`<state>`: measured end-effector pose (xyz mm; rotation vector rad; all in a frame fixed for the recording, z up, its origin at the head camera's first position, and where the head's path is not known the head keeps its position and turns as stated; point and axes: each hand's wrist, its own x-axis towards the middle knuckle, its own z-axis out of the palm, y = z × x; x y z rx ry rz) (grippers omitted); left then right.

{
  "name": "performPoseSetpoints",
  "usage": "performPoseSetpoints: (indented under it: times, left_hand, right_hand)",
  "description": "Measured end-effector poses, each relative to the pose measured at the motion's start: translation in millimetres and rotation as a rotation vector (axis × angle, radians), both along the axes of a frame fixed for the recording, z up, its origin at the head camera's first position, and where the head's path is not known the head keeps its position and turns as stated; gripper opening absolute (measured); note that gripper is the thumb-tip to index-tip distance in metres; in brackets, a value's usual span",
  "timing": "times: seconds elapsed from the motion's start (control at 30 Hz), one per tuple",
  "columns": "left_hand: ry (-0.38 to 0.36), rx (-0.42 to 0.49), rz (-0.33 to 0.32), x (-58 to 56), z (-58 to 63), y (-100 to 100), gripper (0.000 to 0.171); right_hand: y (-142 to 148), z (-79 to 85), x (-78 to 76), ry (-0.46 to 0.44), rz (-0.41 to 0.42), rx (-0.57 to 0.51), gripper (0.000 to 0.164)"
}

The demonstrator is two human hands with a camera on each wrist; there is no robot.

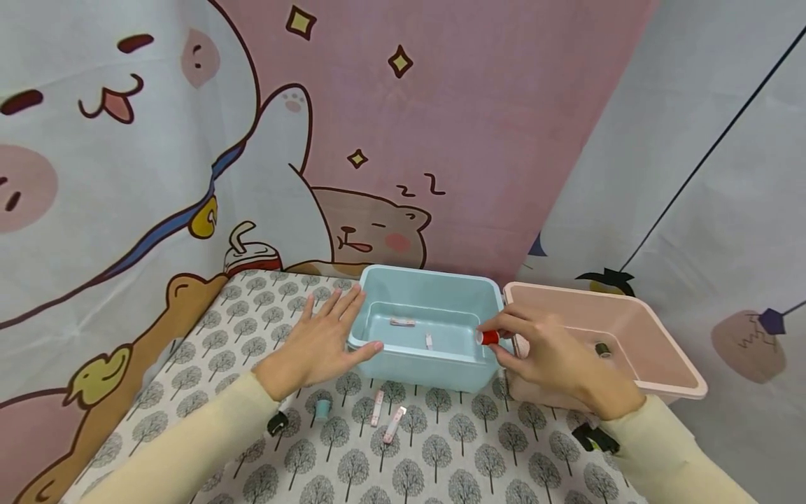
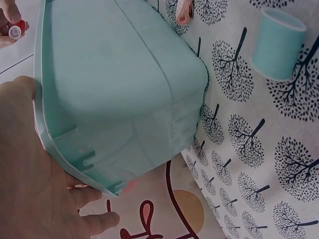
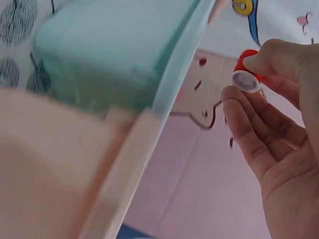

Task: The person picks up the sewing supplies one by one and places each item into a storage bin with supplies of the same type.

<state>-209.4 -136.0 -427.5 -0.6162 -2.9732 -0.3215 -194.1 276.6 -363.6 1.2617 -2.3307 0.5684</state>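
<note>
Between thumb and fingertips, my right hand [image 1: 544,350] pinches a red thread spool [image 1: 488,338] with white ends, over the right end of the light blue bin [image 1: 415,364]. The right wrist view shows the same spool [image 3: 246,67] tilted, one white end facing the camera. My left hand [image 1: 324,339] rests with spread, straight fingers on the blue bin's left rim. Two small pale pink-patterned strips, one lying crosswise [image 1: 402,322] and one lengthwise [image 1: 429,341], are on the blue bin's floor.
A pink bin [image 1: 676,357] stands right beside the blue one, with a dark green spool [image 1: 602,349] inside. On the tree-print cloth in front lie a light blue spool [image 1: 322,409] and two pink-patterned strips [image 1: 394,425]. A cartoon curtain [image 1: 478,140] hangs behind.
</note>
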Motion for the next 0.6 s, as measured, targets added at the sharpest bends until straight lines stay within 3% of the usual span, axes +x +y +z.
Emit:
performPoseSetpoints:
  times: [0.17,0.27,0.33,0.43,0.5,0.57,0.6]
  left_hand:
    - [0.011,0.008,0.001,-1.0,-1.6,-1,0.111]
    - [0.009,0.009,0.006,-0.5,-1.0,-1,0.11]
    - [0.006,0.006,0.007,0.0,-0.2,-1,0.111]
    - [0.0,0.006,0.005,-0.1,-0.7,-1,0.112]
    - [0.001,0.006,0.002,-0.4,-1.2,-1,0.114]
    - [0.005,0.008,0.0,-1.0,-1.8,-1,0.115]
    - [0.007,0.008,0.0,-1.4,-2.0,-1,0.115]
  right_hand:
    - [20,4.6,-20.4,0.072,0.015,-0.019,0.044]
    - [32,6.1,-29.5,0.106,-0.026,0.001,0.044]
    - [40,7.9,-32.3,0.096,-0.081,0.027,0.045]
    - [53,13.7,-29.9,0.09,-0.284,0.123,0.046]
    - [61,16.1,-31.1,0.057,-0.352,0.164,0.044]
    - [69,17.1,-34.8,0.048,-0.378,0.175,0.04]
    - [72,16.2,-38.9,0.036,-0.346,0.152,0.037]
